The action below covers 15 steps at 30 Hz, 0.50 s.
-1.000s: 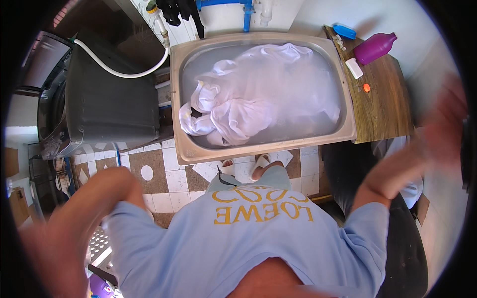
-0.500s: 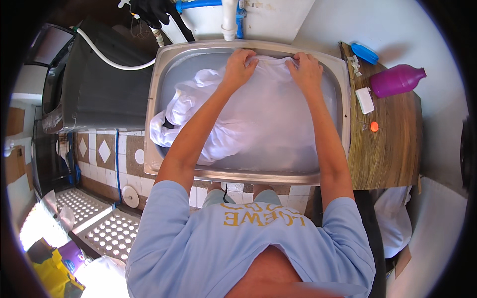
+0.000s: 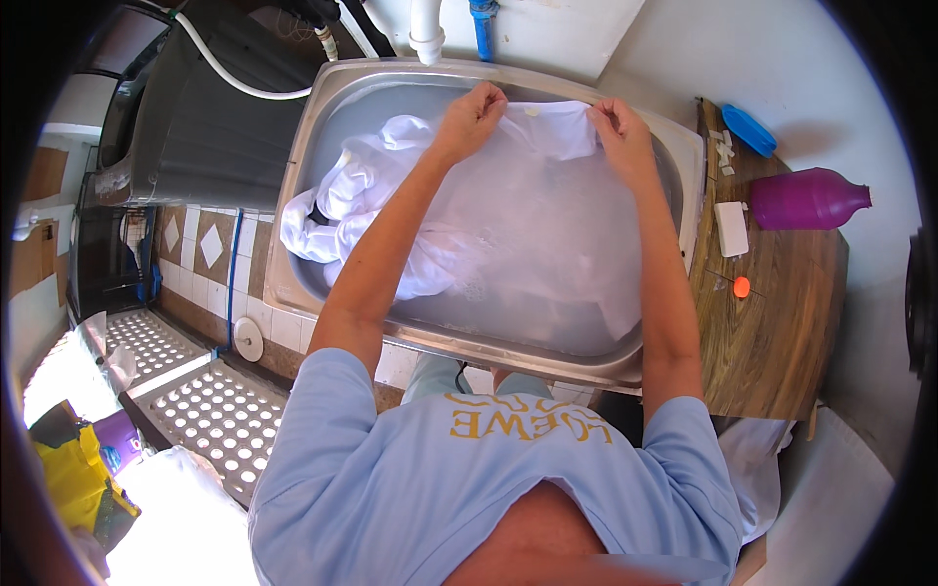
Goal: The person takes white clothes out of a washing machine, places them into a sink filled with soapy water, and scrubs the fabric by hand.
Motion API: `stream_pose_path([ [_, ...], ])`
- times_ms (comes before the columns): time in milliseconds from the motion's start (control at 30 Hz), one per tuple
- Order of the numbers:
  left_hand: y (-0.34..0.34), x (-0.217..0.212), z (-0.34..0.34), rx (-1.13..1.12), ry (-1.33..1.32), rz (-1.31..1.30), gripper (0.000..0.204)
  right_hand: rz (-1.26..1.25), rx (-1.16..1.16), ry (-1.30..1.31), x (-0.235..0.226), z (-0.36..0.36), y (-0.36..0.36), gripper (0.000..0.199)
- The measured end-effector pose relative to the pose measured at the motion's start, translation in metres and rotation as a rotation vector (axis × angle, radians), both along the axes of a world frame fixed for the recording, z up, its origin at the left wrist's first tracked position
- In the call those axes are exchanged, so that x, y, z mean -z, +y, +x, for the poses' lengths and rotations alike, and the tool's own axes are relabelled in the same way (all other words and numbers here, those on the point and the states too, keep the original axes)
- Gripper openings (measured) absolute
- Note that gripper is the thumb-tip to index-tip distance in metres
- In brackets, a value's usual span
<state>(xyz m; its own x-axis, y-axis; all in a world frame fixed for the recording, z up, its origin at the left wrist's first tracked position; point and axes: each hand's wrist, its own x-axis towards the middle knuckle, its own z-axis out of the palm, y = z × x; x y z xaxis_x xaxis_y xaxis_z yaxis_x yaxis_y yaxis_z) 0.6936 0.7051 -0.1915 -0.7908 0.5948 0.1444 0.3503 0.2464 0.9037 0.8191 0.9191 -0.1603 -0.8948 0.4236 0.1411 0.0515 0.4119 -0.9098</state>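
Note:
A metal sink (image 3: 674, 132) full of cloudy water lies in front of me. At its far side my left hand (image 3: 475, 119) pinches one end of the edge of a white cloth (image 3: 549, 127). My right hand (image 3: 621, 135) grips the other end of that edge, so it stretches between them just above the water. The rest of this cloth sinks into the murky water and is only dimly seen. Bunched white fabric (image 3: 366, 181) fills the left part of the sink, partly above the surface. I cannot tell whether it is the same piece.
A wooden counter (image 3: 772, 332) on the right carries a purple bottle (image 3: 809, 199), a blue brush-like item (image 3: 749, 130), a white block (image 3: 731, 229) and an orange cap (image 3: 742, 287). White and blue pipes (image 3: 426, 34) hang behind the sink. A dark appliance (image 3: 234, 127) stands left.
Both hands have lifted the cloth's edge higher out of the water and stretched it between them, the hands slightly farther apart. The view has tilted a little.

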Motion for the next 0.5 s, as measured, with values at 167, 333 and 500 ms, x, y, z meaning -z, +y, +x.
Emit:
stream_pose_path([
  [167,-0.005,-0.007,0.001,0.141,-0.238,0.156,0.02,-0.239,-0.034,0.042,-0.012,0.004,-0.003,0.016],
  [333,-0.016,-0.017,0.004,0.335,-0.496,0.183,0.031,-0.339,-0.013,0.06,-0.017,0.007,-0.012,0.014],
  [500,-0.023,-0.017,0.01,0.244,-0.729,0.34,0.034,0.069,0.211,0.208,-0.01,0.008,-0.047,0.016],
])
